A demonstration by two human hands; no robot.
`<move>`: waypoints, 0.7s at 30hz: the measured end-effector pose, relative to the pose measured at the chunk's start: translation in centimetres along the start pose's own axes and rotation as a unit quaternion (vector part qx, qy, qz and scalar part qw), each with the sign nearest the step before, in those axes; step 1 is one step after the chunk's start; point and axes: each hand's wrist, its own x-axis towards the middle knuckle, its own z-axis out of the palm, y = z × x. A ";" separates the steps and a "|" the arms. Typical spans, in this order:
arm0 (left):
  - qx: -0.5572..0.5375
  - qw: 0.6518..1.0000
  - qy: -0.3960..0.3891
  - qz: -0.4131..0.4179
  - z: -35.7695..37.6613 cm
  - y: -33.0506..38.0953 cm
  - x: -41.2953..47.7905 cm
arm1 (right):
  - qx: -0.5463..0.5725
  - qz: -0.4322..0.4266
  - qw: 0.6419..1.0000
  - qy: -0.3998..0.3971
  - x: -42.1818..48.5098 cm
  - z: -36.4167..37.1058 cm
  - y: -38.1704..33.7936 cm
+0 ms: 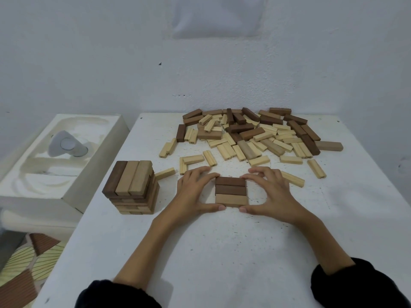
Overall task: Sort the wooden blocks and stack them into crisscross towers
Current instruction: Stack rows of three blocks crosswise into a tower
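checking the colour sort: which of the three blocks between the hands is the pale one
The block nearest the person: it is pale tan, while the two blocks behind it are dark brown.

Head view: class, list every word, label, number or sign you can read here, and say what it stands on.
No text can be read anywhere.
Dark marks on the ends of some pale blocks: too small to read.
The tower and the three-block layer held by the left hand and right hand: no markings.
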 end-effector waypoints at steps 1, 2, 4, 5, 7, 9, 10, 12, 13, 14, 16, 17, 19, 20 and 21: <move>-0.002 1.000 0.001 0.001 0.0 -0.2 0.1 | -0.004 -0.003 1.000 0.005 0.0 0.0 0.0; -0.003 1.000 0.000 0.005 0.0 -0.2 0.1 | -0.005 -0.006 1.000 0.009 0.0 0.1 0.1; -0.002 1.000 0.002 0.010 0.0 -0.3 0.1 | 0.002 -0.010 1.000 0.013 -0.1 0.1 0.1; -0.004 1.000 0.003 0.013 0.0 -0.3 0.2 | 0.007 -0.010 1.000 0.013 -0.1 0.1 0.1; -0.012 1.000 0.006 0.016 0.0 -0.3 0.2 | 0.016 -0.011 1.000 0.016 -0.1 0.1 0.1; -0.024 0.999 0.010 0.021 -0.1 -0.2 0.1 | 0.028 -0.013 0.999 0.020 -0.2 0.1 0.1; -0.027 0.999 0.017 0.026 -0.1 -0.1 0.0 | 0.035 -0.015 0.999 0.021 -0.3 0.0 0.1; -0.035 0.998 0.035 0.035 -0.2 0.2 -0.1 | 0.046 -0.018 0.998 0.025 -0.6 -0.1 0.0; -0.042 0.997 0.044 0.037 -0.2 0.3 -0.1 | 0.050 -0.021 0.998 0.029 -0.7 -0.2 -0.1; -0.050 0.997 0.051 0.041 -0.3 0.5 -0.1 | 0.054 -0.022 0.998 0.033 -0.8 -0.4 -0.2; -0.071 0.994 0.063 0.052 -0.3 0.6 -0.2 | 0.064 -0.025 0.997 0.040 -1.1 -0.8 -0.5; -0.082 0.993 0.067 0.056 -0.4 0.7 -0.2 | 0.068 -0.027 0.996 0.041 -1.2 -1.1 -0.8; -0.096 0.990 0.074 0.069 -0.6 0.9 -0.2 | 0.080 -0.033 0.995 0.049 -1.5 -1.7 -1.4; -0.098 0.989 0.079 0.076 -0.9 1.1 -0.2 | 0.089 -0.038 0.994 0.058 -1.7 -2.1 -1.8; -0.099 0.988 0.084 0.083 -1.2 1.5 -0.2 | 0.098 -0.045 0.992 0.069 -1.8 -2.6 -2.1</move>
